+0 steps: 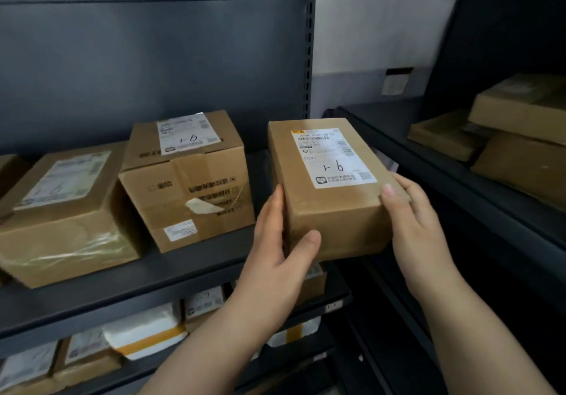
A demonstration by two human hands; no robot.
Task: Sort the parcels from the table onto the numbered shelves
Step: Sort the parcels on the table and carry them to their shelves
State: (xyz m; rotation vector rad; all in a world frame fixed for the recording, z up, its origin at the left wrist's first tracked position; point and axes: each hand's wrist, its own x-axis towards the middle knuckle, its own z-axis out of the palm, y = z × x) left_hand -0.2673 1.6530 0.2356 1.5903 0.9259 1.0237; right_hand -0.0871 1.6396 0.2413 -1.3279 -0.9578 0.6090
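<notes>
A dark metal shelf (171, 275) carries a large taped box (61, 226) and a labelled carton (190, 186). At its right end, a smaller brown parcel (330, 211) is gripped from both sides: left hand (275, 260) wrapped round its near-left corner, right hand (416, 226) clasping its right edge.

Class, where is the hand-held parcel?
Head view, right of centre: parcel at the right end of the shelf, beside a dented box, between left hand and right hand.
</notes>
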